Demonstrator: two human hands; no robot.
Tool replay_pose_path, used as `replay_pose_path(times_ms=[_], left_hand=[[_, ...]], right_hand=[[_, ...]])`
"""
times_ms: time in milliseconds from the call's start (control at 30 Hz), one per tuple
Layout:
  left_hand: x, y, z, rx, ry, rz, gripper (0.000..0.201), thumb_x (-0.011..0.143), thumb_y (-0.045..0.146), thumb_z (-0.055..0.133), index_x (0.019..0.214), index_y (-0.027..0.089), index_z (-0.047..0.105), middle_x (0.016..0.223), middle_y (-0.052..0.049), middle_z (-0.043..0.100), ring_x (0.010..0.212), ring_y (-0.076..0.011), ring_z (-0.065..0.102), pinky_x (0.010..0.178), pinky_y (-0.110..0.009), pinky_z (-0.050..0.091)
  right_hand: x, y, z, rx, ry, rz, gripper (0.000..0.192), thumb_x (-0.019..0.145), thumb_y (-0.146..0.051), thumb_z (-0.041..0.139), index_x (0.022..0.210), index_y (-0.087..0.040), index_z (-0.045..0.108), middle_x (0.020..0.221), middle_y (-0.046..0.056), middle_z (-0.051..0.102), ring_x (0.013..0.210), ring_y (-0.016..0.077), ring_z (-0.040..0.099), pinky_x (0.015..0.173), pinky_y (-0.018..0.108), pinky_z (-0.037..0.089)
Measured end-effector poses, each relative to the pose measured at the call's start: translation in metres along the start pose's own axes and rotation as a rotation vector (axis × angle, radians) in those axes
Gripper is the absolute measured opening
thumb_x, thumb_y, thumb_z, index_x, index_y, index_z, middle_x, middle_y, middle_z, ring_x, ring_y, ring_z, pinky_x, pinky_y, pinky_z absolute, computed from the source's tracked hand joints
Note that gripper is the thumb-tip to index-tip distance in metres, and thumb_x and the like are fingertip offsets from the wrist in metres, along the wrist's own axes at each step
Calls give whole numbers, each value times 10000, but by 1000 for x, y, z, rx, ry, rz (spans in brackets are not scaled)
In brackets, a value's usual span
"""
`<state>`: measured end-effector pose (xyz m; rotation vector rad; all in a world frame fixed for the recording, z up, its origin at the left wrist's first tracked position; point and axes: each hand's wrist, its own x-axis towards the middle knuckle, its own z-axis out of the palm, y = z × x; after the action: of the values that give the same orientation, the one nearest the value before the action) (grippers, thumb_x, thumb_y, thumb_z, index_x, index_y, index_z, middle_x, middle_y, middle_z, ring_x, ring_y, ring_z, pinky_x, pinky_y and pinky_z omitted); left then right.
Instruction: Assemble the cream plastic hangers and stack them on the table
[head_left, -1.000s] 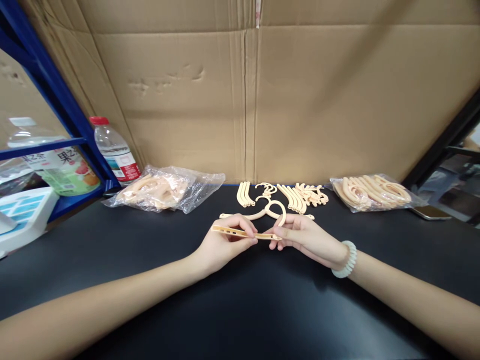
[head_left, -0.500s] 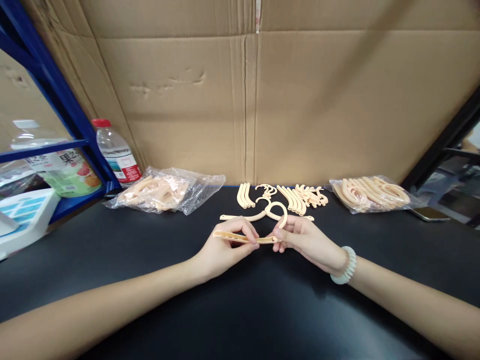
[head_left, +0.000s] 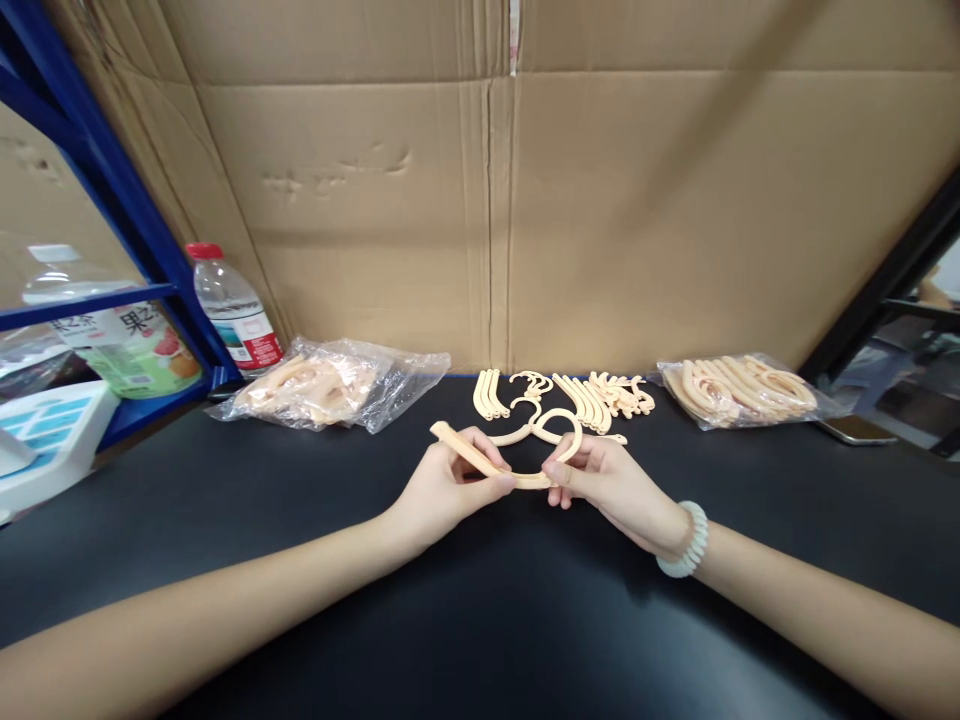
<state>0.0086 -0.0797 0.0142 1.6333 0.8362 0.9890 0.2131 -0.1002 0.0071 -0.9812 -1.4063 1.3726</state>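
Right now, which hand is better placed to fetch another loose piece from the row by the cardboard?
Probably the right hand: it is nearer the loose hanger pieces. The left hand holds most of the beige arm piece.

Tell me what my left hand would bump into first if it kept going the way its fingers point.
The left hand points right, toward the right hand at the far end of the hanger arm. It would probably meet that hand's fingertips first; they already nearly touch.

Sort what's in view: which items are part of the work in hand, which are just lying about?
In hand:
left hand and right hand, both gripping the beige curved arm piece
hook piece
loose arm pieces
bags of parts, left and right

Lying about:
water bottle
phone
juice bottle
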Motion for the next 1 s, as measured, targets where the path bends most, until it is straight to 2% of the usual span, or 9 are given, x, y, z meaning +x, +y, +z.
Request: replay_pose_path(times_ms=[200,467,600,667,767,833,900,1000], left_hand=[[1,-1,2,-189,81,-78,347,673,228,778,900,163,524,772,16,612,745,-133,606,714,-276,502],[0,3,5,-148,59,-69,339,719,231,747,988,146,558,765,8,594,742,-124,587,684,-251,523],[-3,2,13,-193,-70,-91,436,722,240,751,1103,156,556,830,-9,630,771,-155,637,724,-307,549],[-4,2,17,-200,-125,-106,396,717,248,761,1062,145,595,841,-23,652,751,-161,651,717,-313,552],[-6,3,19,-217,-103,-155,250,722,265,768,894,124,653,806,-34,679,732,-147,652,732,-292,546],[-5,4,17,-237,-102,-203,229,714,264,780,865,122,682,787,-33,692,730,-139,653,757,-282,544],[-5,5,15,-267,-101,-251,235,698,261,796,868,124,709,809,-41,706,746,-140,663,779,-278,546],[-3,6,13,-337,-57,-310,253,679,258,815,871,122,725,863,-60,716,786,-151,678,822,-287,547]], right_hand=[[-2,-3,2,-81,20,-40,333,734,-474,733,695,-166,612,658,4,612,609,117,559,624,282,478],[0,3,3,-195,6,-87,285,749,-439,725,748,-161,662,674,7,618,585,114,559,551,264,481],[1,4,5,-107,-12,-84,272,744,-407,738,779,-159,631,641,-9,626,535,100,571,520,244,491],[0,3,8,-63,-21,-79,288,731,-403,751,772,-163,597,616,-15,632,499,101,580,487,236,491],[-1,0,11,-39,20,-60,328,684,-403,788,725,-167,564,579,-19,629,466,111,592,450,233,492],[-2,-5,9,-23,57,-46,331,665,-400,802,709,-161,577,598,-2,649,487,123,616,468,240,511],[1,-11,1,0,93,-54,307,692,-408,782,753,-153,622,669,29,685,540,133,645,515,253,536],[12,-21,-23,-47,192,-157,281,754,-420,727,849,-163,660,759,51,710,627,156,673,594,289,558]])
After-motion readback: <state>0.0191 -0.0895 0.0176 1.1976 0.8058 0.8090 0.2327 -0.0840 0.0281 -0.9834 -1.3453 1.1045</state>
